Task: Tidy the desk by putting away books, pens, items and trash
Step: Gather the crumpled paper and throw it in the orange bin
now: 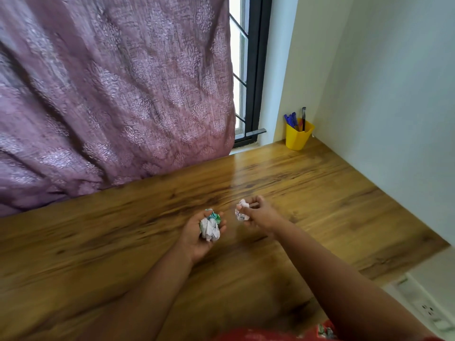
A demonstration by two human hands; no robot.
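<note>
Wooden surface [307, 183] bare near the cup [297, 136]. Curtain [110, 94] hangs over its far edge, left of the cup; window frame [256, 70] between curtain and cup. Wall [394, 94] runs just right of the cup. Cup, yellow, stands in the far corner, holding blue pens [291, 120] and one dark pen [303, 118]. Well in front of the cup: left hand [200, 232], palm up, grip cupped round paper wads [210, 226]; right hand [258, 214], grip pinching a paper ball [242, 209] above the surface.
</note>
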